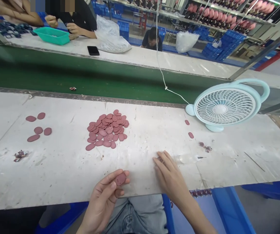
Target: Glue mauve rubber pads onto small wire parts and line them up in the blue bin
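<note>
My left hand pinches a flat, dull-red oval piece between thumb and fingers, with small marks on its face. To the right, my right hand rests palm down on the table, fingers stretched out. Small dark-red bits show at its fingertips, too covered to name. Just beyond these fingers lies a clear syringe-like tube with a dark needle tip. A heap of similar oval pieces sits ahead of my left hand.
Several loose ovals lie at left, and two ovals near the pale-blue fan. Dark-red scraps dot the white table. A blue crate stands below right. Across the green belt, people work beside a green tray.
</note>
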Available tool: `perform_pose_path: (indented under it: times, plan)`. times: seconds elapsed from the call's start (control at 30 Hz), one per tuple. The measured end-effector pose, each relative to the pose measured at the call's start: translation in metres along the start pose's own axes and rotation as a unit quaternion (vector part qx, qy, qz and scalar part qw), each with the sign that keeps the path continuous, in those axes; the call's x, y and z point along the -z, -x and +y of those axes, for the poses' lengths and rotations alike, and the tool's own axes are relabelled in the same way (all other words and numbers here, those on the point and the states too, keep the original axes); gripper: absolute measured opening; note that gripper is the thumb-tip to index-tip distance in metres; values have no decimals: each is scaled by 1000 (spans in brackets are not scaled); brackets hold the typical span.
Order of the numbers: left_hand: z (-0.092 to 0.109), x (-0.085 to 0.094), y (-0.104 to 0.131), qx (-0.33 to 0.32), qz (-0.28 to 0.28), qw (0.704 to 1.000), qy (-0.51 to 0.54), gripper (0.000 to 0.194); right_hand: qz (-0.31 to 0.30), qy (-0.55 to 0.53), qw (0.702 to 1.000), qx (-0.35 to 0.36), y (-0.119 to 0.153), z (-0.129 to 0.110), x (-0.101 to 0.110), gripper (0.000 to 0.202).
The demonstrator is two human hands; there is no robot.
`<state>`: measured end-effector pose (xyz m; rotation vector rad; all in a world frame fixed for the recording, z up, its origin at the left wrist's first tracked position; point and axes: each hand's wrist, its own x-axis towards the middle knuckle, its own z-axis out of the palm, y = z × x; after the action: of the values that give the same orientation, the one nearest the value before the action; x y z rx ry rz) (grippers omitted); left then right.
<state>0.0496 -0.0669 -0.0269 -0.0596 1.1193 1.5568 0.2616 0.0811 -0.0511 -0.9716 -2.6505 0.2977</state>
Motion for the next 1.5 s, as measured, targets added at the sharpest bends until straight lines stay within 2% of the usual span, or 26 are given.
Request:
perform_pose_path:
  times: [0.07, 0.17, 0.27, 0.47, 0.57, 0.73, 0.83, 0.93, 1.03, 1.1, 1.2, 1.3, 1.4, 1.5]
  plan:
    - [0, -1, -1, 1, -7, 1000, 1, 31, 41, -18, 998, -41, 15, 6, 15, 37]
    - [-2, -2, -1, 5, -10, 1000, -3, 29, 84, -19, 984, -155, 30, 11, 33, 33]
    - [-4, -3, -2, 13, -7, 1000, -10, 30, 44, -24, 971, -234, 29, 14, 37, 32]
    - [-10, -6, 0, 33, -16, 999, -5, 31, -19, -2, 960, -279, 7, 9, 23, 32]
    - [-11, -5, 1, 35, -19, 999, -6, 31, -28, -8, 955, -294, 6, 6, 28, 22]
    - [-10, -4, 1, 41, -15, 999, -11, 31, -48, -67, 951, -297, 24, 13, 48, 20]
    - [-10, -5, 0, 45, -21, 999, -8, 30, -10, -157, 940, -302, 39, 16, 50, 17]
    - [-13, -8, -1, 51, -46, 998, -7, 27, 44, -318, 898, -300, 50, 9, 47, 12]
    - [-21, -13, -2, 63, -104, 992, -16, 25, 65, -478, 843, -237, 52, -13, 46, 16]
    - [-27, -16, -2, 68, -144, 987, -24, 24, 73, -539, 811, -215, 49, -33, 47, 10]
    - [-35, -20, 1, 66, -172, 982, -45, 23, 78, -573, 774, -256, 43, -59, 49, 17]
    - [-40, -20, 5, 60, -178, 980, -72, 25, 34, -579, 771, -264, 36, -71, 51, 38]
    - [-40, -20, 9, 40, -178, 979, -92, 27, -8, -582, 779, -234, 29, -72, 52, 30]
    - [-37, -21, 12, 18, -173, 979, -109, 27, -10, -568, 787, -239, 26, -70, 53, 23]
